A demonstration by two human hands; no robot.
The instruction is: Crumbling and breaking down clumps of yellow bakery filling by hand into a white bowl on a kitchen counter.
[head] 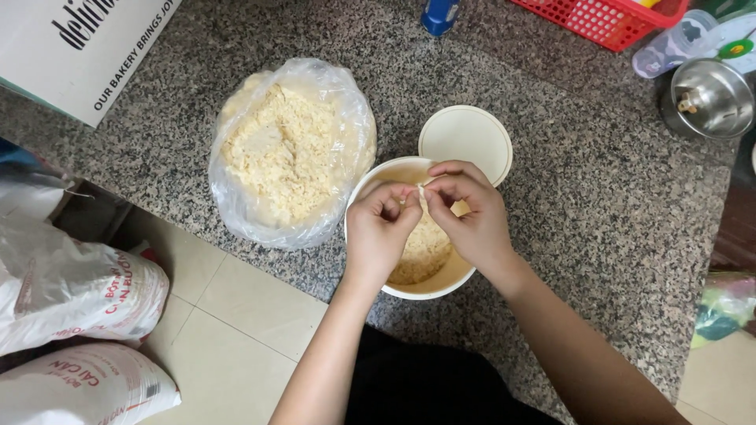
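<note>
My left hand (382,228) and my right hand (470,211) hover together over a cream round tub (431,287) on the speckled granite counter (598,205). Both pinch one small pale piece (420,191) between their fingertips. Pale yellow crumbly pieces (424,250) partly fill the tub. The tub's round cream lid (466,135) lies flat just behind it. To the left sits an open clear plastic bag (290,153) heaped with the same pale yellow pieces.
A white cardboard box (75,47) sits at the back left. A red plastic basket (610,17), a clear bottle (677,41) and a steel pot (709,98) stand back right. Two white sacks (75,287) lie on the tiled floor (236,330) at the left.
</note>
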